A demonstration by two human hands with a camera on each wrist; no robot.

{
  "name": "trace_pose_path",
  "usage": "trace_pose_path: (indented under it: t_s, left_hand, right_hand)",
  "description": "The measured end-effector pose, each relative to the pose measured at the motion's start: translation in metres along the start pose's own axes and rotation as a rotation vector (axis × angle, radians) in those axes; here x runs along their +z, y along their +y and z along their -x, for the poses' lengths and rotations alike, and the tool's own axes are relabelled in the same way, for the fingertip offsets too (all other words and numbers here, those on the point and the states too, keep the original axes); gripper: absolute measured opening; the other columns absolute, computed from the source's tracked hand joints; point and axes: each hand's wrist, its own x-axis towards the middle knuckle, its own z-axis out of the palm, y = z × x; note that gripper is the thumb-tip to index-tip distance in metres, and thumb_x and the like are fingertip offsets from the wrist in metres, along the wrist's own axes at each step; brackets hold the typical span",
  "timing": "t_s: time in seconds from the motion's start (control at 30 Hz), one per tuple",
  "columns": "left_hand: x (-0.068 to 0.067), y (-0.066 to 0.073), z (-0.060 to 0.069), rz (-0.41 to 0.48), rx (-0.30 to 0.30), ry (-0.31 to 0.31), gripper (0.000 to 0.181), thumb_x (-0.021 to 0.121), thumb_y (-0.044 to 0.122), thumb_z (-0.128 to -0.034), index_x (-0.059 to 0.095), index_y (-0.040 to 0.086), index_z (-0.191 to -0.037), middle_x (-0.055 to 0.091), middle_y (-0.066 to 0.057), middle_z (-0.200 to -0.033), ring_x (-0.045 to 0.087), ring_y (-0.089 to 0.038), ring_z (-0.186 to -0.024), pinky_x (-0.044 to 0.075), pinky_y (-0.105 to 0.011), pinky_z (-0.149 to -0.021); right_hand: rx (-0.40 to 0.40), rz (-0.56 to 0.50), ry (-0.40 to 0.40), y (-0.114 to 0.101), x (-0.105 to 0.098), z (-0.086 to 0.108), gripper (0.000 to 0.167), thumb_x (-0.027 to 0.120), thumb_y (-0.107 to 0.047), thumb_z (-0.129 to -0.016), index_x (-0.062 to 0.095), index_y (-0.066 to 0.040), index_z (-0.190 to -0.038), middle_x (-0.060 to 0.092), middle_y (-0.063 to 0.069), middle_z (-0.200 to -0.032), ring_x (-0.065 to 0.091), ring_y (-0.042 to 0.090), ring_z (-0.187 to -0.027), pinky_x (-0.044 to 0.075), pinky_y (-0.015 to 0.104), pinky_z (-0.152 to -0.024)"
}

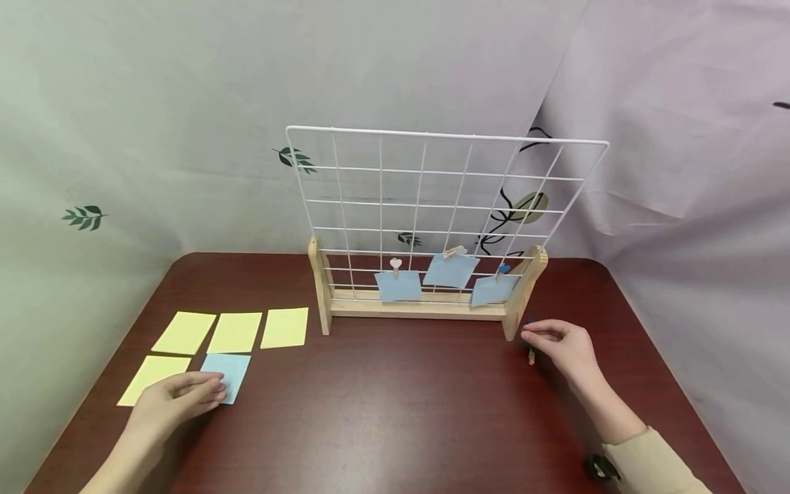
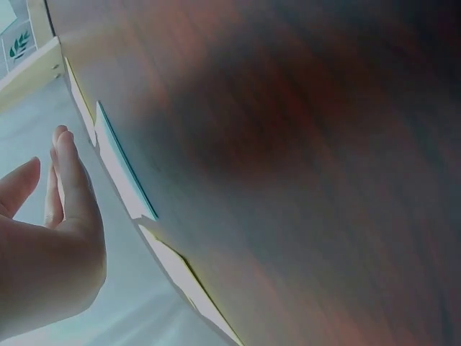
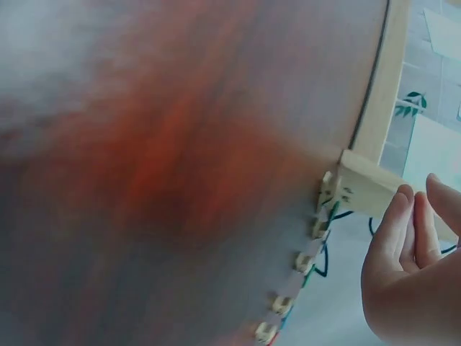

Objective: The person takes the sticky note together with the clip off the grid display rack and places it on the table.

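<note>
My left hand hovers at a blue paper note on the table, its thumb apart from the fingers. Nothing shows between them in the left wrist view, where the blue note lies flat beyond the fingertips. My right hand is above a small wooden clothespin near the stand's right foot. In the right wrist view its thumb and fingers stand slightly apart with nothing visible between them, and several wooden clothespins lie in a row. The hand hides most of that row from the head view.
A white wire grid stands in a wooden base, with three blue notes clipped to its lower part. Several yellow notes lie at the table's left. A dark round object is beside the right sleeve.
</note>
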Motion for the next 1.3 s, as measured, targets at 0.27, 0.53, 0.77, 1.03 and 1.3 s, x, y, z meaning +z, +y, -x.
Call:
trace_pose_path:
  t_s: [0.27, 0.53, 0.77, 1.03, 1.3]
  left_hand:
    - [0.018, 0.012, -0.011, -0.027, 0.013, -0.008, 0.010, 0.070, 0.005, -0.1020, 0.076, 0.000, -0.108, 0.082, 0.006, -0.086, 0.080, -0.008, -0.077, 0.066, -0.022, -0.073]
    - [0.033, 0.022, -0.021, -0.008, 0.005, -0.057, 0.020, 0.070, 0.007, -0.1025, 0.073, -0.008, -0.116, 0.081, 0.005, -0.089, 0.080, -0.008, -0.081, 0.067, -0.025, -0.077]
    - [0.052, 0.028, -0.028, -0.032, -0.018, -0.074, 0.035, 0.070, 0.007, -0.1026, 0.064, -0.017, -0.127, 0.081, 0.006, -0.092, 0.079, -0.007, -0.083, 0.067, -0.025, -0.079]
    - [0.072, 0.038, -0.038, -0.006, 0.019, -0.118, 0.038, 0.068, 0.006, -0.1035, 0.060, -0.019, -0.131, 0.081, 0.004, -0.095, 0.078, -0.007, -0.085, 0.067, -0.024, -0.082]
    - [0.094, 0.047, -0.051, 0.021, 0.052, -0.154, 0.038, 0.067, 0.005, -0.1039, 0.060, -0.021, -0.130, 0.081, 0.002, -0.094, 0.078, -0.007, -0.081, 0.067, -0.024, -0.080]
  right_hand:
    - [-0.042, -0.033, -0.029, -0.013, 0.007, -0.005, 0.034, 0.082, -0.014, -0.094, 0.075, 0.010, -0.118, 0.079, -0.017, -0.081, 0.066, -0.010, -0.079, 0.055, 0.014, -0.071]
    - [-0.062, -0.098, -0.035, -0.024, 0.020, -0.007, 0.036, 0.082, -0.013, -0.094, 0.074, 0.010, -0.120, 0.081, -0.013, -0.085, 0.069, -0.009, -0.078, 0.057, 0.013, -0.075]
    - [-0.051, -0.217, -0.046, -0.032, 0.033, -0.009, 0.032, 0.082, -0.010, -0.094, 0.075, 0.012, -0.117, 0.079, -0.017, -0.083, 0.071, -0.006, -0.076, 0.059, 0.019, -0.070]
    - [-0.054, -0.264, -0.063, -0.041, 0.043, -0.010, 0.023, 0.082, -0.012, -0.095, 0.079, 0.005, -0.111, 0.078, -0.018, -0.084, 0.073, -0.004, -0.079, 0.059, 0.018, -0.071]
    - [-0.052, -0.322, -0.065, -0.052, 0.051, -0.009, 0.013, 0.079, -0.006, -0.095, 0.082, -0.001, -0.107, 0.077, -0.020, -0.080, 0.071, -0.004, -0.076, 0.056, 0.016, -0.066]
